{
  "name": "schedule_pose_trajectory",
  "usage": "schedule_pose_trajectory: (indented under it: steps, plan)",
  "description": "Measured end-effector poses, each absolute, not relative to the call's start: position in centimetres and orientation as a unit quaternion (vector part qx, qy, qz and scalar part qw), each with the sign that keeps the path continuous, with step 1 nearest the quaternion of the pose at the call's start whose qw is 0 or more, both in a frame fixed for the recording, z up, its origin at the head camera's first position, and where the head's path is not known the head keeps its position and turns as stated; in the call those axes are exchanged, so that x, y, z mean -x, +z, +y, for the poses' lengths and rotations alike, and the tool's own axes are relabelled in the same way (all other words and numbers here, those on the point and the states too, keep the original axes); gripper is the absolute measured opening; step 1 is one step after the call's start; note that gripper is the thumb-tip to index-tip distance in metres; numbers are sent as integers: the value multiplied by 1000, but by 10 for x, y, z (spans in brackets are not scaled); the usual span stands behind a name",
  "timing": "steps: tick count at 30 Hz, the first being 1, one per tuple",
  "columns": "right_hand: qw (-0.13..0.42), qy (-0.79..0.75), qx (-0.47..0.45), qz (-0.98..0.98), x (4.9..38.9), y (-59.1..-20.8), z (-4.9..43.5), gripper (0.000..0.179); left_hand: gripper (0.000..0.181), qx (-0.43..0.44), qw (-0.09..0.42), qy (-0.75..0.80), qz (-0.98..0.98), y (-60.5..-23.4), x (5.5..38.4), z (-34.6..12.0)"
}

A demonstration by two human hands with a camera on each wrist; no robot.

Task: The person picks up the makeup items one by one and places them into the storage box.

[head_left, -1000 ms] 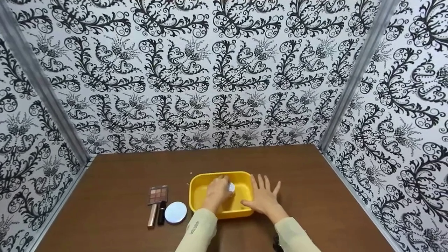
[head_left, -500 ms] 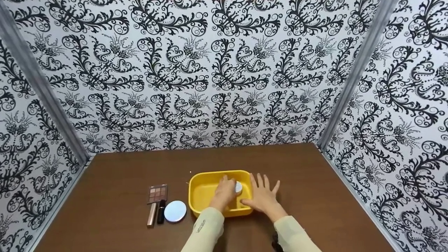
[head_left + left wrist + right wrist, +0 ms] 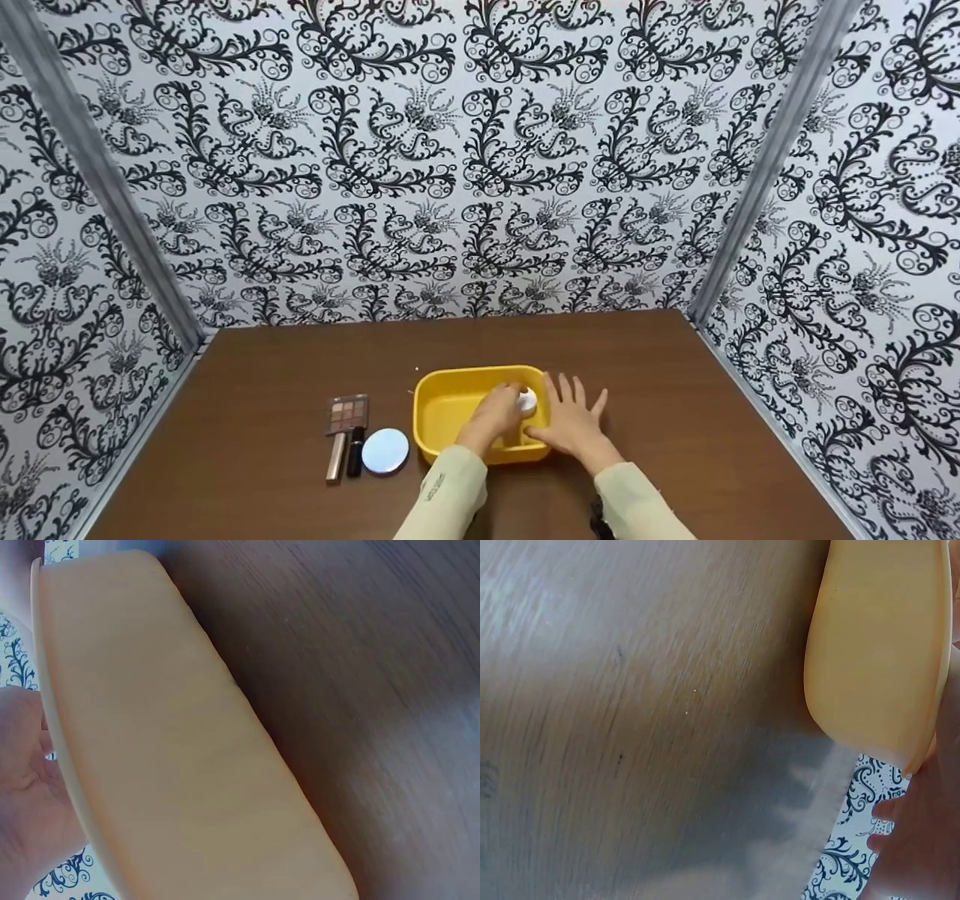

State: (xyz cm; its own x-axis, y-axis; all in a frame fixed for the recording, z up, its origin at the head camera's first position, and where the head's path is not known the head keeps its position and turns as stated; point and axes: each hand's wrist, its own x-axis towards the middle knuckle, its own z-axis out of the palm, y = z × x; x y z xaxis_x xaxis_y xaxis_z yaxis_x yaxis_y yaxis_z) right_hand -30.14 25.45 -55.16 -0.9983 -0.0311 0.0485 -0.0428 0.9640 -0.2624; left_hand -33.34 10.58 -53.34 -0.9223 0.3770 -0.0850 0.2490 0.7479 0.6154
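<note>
A yellow plastic bin (image 3: 442,409) sits on the brown table. My left hand (image 3: 491,416) reaches into it and grips a small white round object (image 3: 528,403) near the bin's right end. Its exact kind is too small to tell. My right hand (image 3: 574,426) lies with spread fingers against the bin's right rim, thumb over the edge. In the left wrist view the bin's outer wall (image 3: 165,727) hides part of the left hand (image 3: 30,795). The right wrist view has the bin's rounded corner (image 3: 877,652) beside the right hand (image 3: 919,832).
Left of the bin lie an eyeshadow palette (image 3: 348,414), a rose-gold tube (image 3: 336,457), a black tube (image 3: 355,452) and a pale round compact (image 3: 385,451). Patterned walls (image 3: 472,187) enclose the table (image 3: 285,360) at the back and sides.
My left hand has moved right inside the bin, carrying the white round object towards the right end. The right hand stays at the rim. The head view has shifted slightly.
</note>
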Motion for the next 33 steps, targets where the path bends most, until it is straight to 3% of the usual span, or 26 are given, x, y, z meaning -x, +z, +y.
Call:
schedule_pose_trajectory:
  steps: [9,16,33]
  plan:
    - [5,134,-18,-991,302,-550,253,104,62,-182,109,293,932,-523,326,94]
    - [2,130,-21,-991,298,-544,253,100,41,-229,50,257,937,-502,326,70]
    - [4,141,-33,-990,299,-549,257,96,40,-153,-15,264,952,-485,318,-34]
